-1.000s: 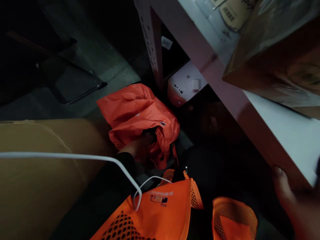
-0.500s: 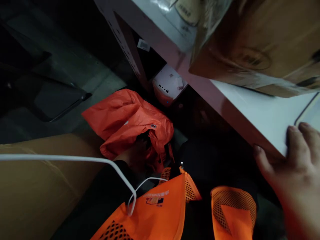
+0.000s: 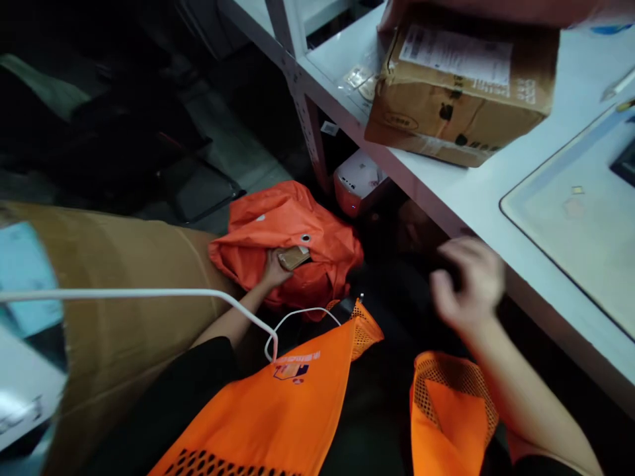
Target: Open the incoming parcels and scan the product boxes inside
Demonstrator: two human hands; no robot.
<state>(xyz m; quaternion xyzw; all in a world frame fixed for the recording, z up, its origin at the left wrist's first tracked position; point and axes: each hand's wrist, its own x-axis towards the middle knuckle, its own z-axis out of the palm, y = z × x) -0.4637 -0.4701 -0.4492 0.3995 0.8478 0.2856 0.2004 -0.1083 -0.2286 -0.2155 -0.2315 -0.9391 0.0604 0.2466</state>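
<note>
At the mouth of an orange-red bag (image 3: 292, 205), my left hand (image 3: 276, 270) is closed on a small brown box (image 3: 294, 258). The bag has a metal eyelet and folds of loose fabric around the opening. My right hand (image 3: 471, 277) is raised beside the front edge of the white desk (image 3: 446, 205), blurred, with thumb and fingers apart and nothing visible in it. An orange vest (image 3: 278, 403) with mesh panels hangs below my hands.
On the desk stands a taped cardboard box (image 3: 461, 99) with a label. A white device (image 3: 358, 182) sits beneath the desk. To the left is a large cardboard carton (image 3: 143, 291), crossed by a white cable (image 3: 163, 293). A mat (image 3: 585, 192) lies at the right.
My left hand, hidden inside the bag before, now shows at its opening with the small box. My right hand has left the desk edge. The view has shifted, showing more desk.
</note>
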